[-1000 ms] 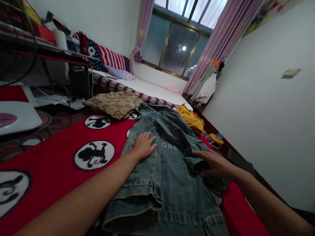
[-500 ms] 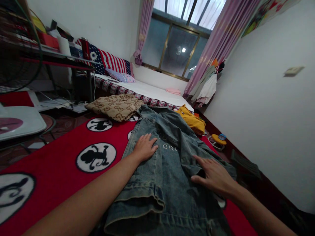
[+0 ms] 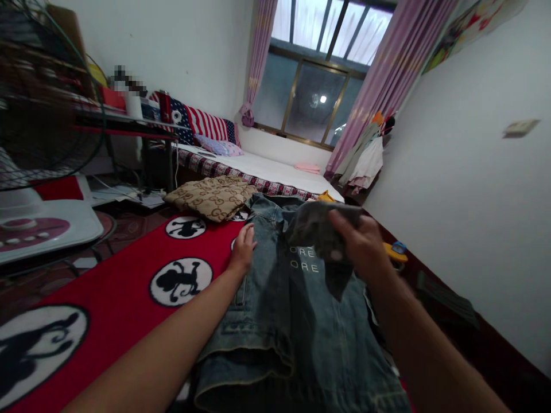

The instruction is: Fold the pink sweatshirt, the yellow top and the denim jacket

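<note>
A blue denim jacket [image 3: 318, 327] with white lettering lies spread on a red blanket [image 3: 124, 310] patterned with dark figures in white circles. My right hand [image 3: 364, 244] is closed around the jacket's sleeve [image 3: 321, 229], which is lifted above the lettered panel and blurred by motion. At the jacket's left edge, near the shoulder, rests my left hand [image 3: 243, 249], its fingers stretched forward and seen from the side. Behind the collar sits a folded brown patterned cloth [image 3: 210, 195].
A yellow garment [image 3: 326, 196] shows partly behind the raised sleeve. At left stand a fan [image 3: 43, 115] and a cluttered desk [image 3: 129, 123]. A bed [image 3: 267, 165] lies below the window, and clothes [image 3: 365, 163] hang beside the purple curtain [image 3: 365, 97].
My right hand has taken hold of the sleeve and raised it up and away from the jacket's right side. My left hand has slid toward the jacket's left edge.
</note>
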`<state>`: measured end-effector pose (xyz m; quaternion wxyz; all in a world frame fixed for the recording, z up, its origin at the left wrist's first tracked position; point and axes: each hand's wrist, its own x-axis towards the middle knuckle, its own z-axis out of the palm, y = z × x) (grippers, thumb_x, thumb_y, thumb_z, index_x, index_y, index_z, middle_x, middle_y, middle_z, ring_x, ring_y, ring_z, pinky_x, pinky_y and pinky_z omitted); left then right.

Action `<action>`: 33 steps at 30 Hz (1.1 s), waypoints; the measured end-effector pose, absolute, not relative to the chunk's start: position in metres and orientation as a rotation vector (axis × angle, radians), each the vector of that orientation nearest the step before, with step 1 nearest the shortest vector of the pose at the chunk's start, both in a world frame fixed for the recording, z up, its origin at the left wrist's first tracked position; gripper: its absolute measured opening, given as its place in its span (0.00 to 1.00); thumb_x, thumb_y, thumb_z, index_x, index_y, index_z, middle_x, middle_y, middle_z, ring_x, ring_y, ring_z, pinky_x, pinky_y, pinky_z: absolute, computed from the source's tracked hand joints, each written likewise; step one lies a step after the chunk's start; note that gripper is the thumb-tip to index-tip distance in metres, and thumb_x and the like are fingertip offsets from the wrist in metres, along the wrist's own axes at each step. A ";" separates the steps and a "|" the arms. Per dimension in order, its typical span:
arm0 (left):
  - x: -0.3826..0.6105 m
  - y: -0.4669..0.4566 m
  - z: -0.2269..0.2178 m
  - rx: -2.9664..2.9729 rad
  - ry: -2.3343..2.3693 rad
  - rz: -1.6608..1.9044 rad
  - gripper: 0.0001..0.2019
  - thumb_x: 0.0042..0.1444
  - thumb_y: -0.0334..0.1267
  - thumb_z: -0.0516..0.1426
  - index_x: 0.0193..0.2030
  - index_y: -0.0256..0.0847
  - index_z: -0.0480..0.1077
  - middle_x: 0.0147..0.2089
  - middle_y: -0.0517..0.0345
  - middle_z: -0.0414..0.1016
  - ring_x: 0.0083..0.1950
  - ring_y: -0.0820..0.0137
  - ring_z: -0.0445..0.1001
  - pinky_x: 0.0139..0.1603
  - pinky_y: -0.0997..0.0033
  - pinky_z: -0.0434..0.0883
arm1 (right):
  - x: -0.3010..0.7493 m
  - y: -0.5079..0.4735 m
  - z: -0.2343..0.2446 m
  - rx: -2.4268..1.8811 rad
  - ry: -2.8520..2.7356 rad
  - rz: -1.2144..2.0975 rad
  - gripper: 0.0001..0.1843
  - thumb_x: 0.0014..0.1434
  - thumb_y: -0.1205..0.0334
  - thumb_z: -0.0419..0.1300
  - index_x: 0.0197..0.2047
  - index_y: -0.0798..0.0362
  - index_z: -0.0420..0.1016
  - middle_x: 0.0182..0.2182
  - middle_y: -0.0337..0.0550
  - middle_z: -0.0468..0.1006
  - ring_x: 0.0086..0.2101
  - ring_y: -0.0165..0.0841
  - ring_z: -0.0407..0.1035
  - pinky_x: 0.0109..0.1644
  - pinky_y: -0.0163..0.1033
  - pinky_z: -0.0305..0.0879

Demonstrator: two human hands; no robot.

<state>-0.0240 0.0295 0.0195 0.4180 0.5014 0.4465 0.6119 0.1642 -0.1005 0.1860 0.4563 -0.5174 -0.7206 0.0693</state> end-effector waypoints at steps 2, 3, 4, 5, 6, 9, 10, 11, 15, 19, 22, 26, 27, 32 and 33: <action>-0.036 0.035 0.023 0.952 0.971 1.492 0.21 0.67 0.47 0.40 0.60 0.41 0.62 0.61 0.42 0.68 0.59 0.64 0.71 0.52 0.62 0.74 | 0.122 -0.114 0.171 -1.165 -2.285 0.197 0.22 0.64 0.47 0.50 0.28 0.54 0.71 0.23 0.41 0.72 0.25 0.31 0.66 0.32 0.36 0.61; -0.041 0.037 0.025 0.844 0.908 1.467 0.21 0.67 0.47 0.41 0.59 0.41 0.62 0.59 0.41 0.69 0.57 0.64 0.73 0.51 0.63 0.75 | 0.106 -0.120 0.159 -1.112 -2.519 0.206 0.21 0.63 0.47 0.53 0.27 0.54 0.71 0.23 0.41 0.72 0.26 0.30 0.66 0.32 0.36 0.60; -0.047 0.038 0.027 0.767 0.862 1.449 0.19 0.67 0.46 0.43 0.57 0.40 0.63 0.56 0.41 0.70 0.55 0.64 0.74 0.51 0.63 0.75 | 0.093 -0.124 0.145 -1.083 -2.692 0.239 0.22 0.61 0.45 0.56 0.27 0.55 0.71 0.23 0.41 0.73 0.25 0.29 0.65 0.31 0.35 0.58; -0.051 0.039 0.028 0.720 0.831 1.438 0.17 0.66 0.44 0.45 0.55 0.39 0.65 0.53 0.42 0.72 0.53 0.65 0.76 0.50 0.63 0.75 | 0.083 -0.126 0.131 -1.077 -2.813 0.278 0.24 0.58 0.40 0.58 0.27 0.55 0.71 0.24 0.41 0.73 0.24 0.29 0.65 0.30 0.34 0.56; -0.055 0.040 0.029 0.702 0.816 1.433 0.14 0.64 0.42 0.48 0.52 0.38 0.66 0.50 0.43 0.73 0.50 0.66 0.76 0.50 0.63 0.75 | 0.077 -0.127 0.118 -1.080 -2.866 0.308 0.27 0.55 0.36 0.59 0.28 0.55 0.71 0.24 0.41 0.73 0.24 0.29 0.64 0.29 0.34 0.54; -0.058 0.040 0.030 0.839 0.875 1.414 0.09 0.61 0.37 0.52 0.46 0.37 0.68 0.45 0.46 0.74 0.47 0.68 0.77 0.50 0.64 0.75 | 0.073 -0.123 0.084 -1.076 -2.809 0.319 0.34 0.51 0.28 0.56 0.27 0.55 0.71 0.23 0.41 0.73 0.24 0.29 0.65 0.29 0.34 0.51; -0.057 0.040 0.029 0.929 0.921 1.395 0.09 0.60 0.36 0.52 0.45 0.37 0.68 0.45 0.46 0.74 0.47 0.68 0.77 0.49 0.66 0.76 | 0.073 -0.122 0.076 -1.047 -2.760 0.301 0.34 0.52 0.27 0.54 0.26 0.55 0.70 0.23 0.41 0.72 0.24 0.30 0.65 0.29 0.34 0.51; -0.055 0.041 0.029 1.020 0.972 1.370 0.09 0.60 0.36 0.52 0.45 0.36 0.68 0.45 0.46 0.75 0.46 0.68 0.77 0.47 0.67 0.76 | 0.073 -0.121 0.068 -1.015 -2.708 0.286 0.34 0.53 0.28 0.52 0.26 0.55 0.70 0.23 0.41 0.72 0.25 0.30 0.65 0.30 0.35 0.51; -0.042 0.053 0.035 1.247 1.129 1.284 0.13 0.56 0.35 0.55 0.48 0.37 0.70 0.46 0.46 0.76 0.44 0.66 0.77 0.36 0.69 0.77 | 0.073 -0.122 0.048 -0.891 -2.532 0.267 0.32 0.59 0.31 0.47 0.26 0.54 0.68 0.23 0.40 0.70 0.25 0.30 0.65 0.30 0.36 0.52; -0.019 0.088 0.059 1.502 1.262 1.233 0.17 0.54 0.35 0.57 0.50 0.37 0.72 0.46 0.47 0.77 0.44 0.62 0.76 0.35 0.68 0.76 | 0.070 -0.122 0.037 -0.846 -2.517 0.270 0.32 0.58 0.30 0.47 0.26 0.52 0.66 0.22 0.39 0.68 0.24 0.30 0.63 0.29 0.36 0.52; 0.005 0.120 0.087 1.690 1.353 1.194 0.12 0.53 0.38 0.59 0.42 0.37 0.77 0.45 0.47 0.79 0.50 0.58 0.75 0.45 0.65 0.74 | 0.069 -0.120 0.032 -0.842 -2.532 0.292 0.32 0.57 0.29 0.47 0.27 0.52 0.66 0.21 0.38 0.67 0.25 0.31 0.64 0.31 0.36 0.56; 0.036 0.153 0.116 1.824 1.526 1.109 0.20 0.45 0.52 0.64 0.29 0.33 0.76 0.43 0.34 0.78 0.57 0.44 0.70 0.55 0.55 0.67 | 0.071 -0.120 0.035 -0.826 -2.558 0.338 0.32 0.57 0.29 0.48 0.30 0.52 0.69 0.24 0.40 0.72 0.29 0.34 0.68 0.38 0.38 0.63; 0.043 0.159 0.119 1.834 1.603 1.080 0.23 0.41 0.55 0.66 0.29 0.33 0.76 0.45 0.31 0.77 0.58 0.41 0.69 0.56 0.52 0.65 | 0.072 -0.121 0.037 -0.825 -2.566 0.348 0.32 0.57 0.29 0.48 0.30 0.52 0.69 0.26 0.41 0.74 0.31 0.34 0.69 0.39 0.38 0.64; 0.059 0.188 0.113 1.701 1.713 1.092 0.22 0.25 0.39 0.73 0.30 0.35 0.74 0.46 0.33 0.77 0.58 0.38 0.68 0.59 0.46 0.61 | 0.077 -0.123 0.046 -0.798 -2.564 0.381 0.30 0.58 0.32 0.50 0.36 0.52 0.71 0.33 0.44 0.78 0.36 0.36 0.72 0.42 0.39 0.66; 0.058 0.193 0.110 1.673 1.674 1.124 0.20 0.26 0.35 0.72 0.29 0.36 0.73 0.44 0.35 0.78 0.57 0.39 0.69 0.58 0.47 0.62 | 0.078 -0.123 0.047 -0.793 -2.561 0.390 0.29 0.58 0.32 0.50 0.37 0.52 0.71 0.34 0.44 0.78 0.37 0.37 0.72 0.42 0.38 0.66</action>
